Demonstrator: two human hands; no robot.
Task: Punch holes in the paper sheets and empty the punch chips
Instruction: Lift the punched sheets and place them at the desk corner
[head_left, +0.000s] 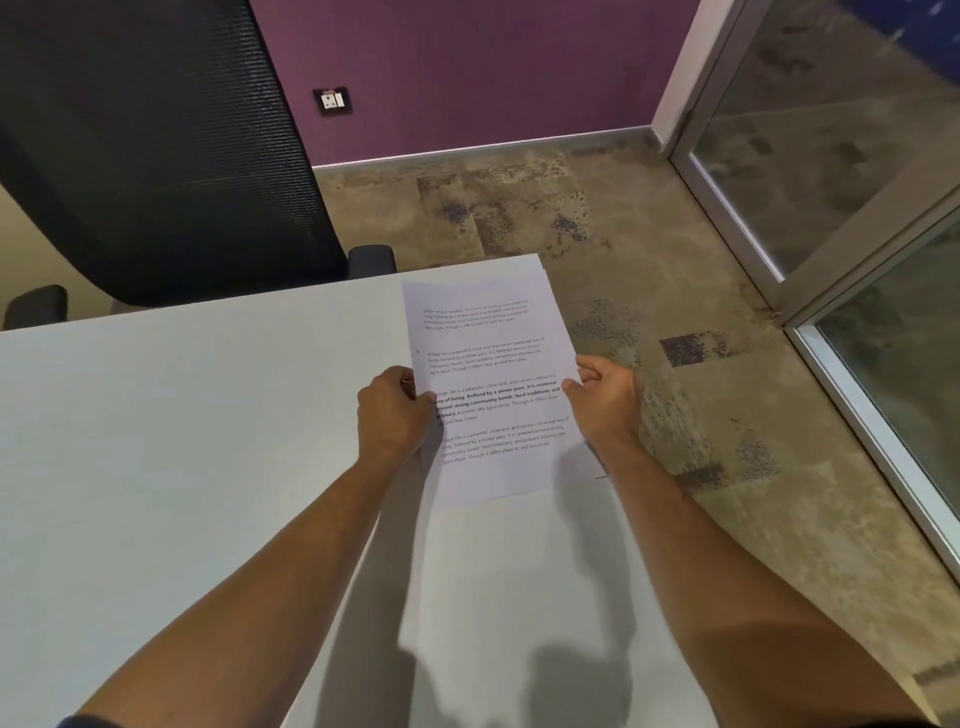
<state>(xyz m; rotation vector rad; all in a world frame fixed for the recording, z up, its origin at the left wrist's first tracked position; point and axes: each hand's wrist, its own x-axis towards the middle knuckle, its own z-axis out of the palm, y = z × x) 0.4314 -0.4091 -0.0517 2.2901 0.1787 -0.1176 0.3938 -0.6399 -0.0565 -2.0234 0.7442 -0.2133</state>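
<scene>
A thin stack of white paper sheets (493, 364) with printed paragraphs is held up over the far right corner of the white table (182, 441). My left hand (392, 413) grips the stack's left edge, thumb on the front. My right hand (605, 397) pinches its right edge. A small punched hole shows near the left margin of the top sheet. No hole punch is in view.
A black mesh office chair (156, 156) stands behind the table at the far left. Patterned brown carpet (649, 249) lies beyond the table's right edge. A purple wall with a socket (332, 100) is at the back, glass partitions (831, 156) on the right.
</scene>
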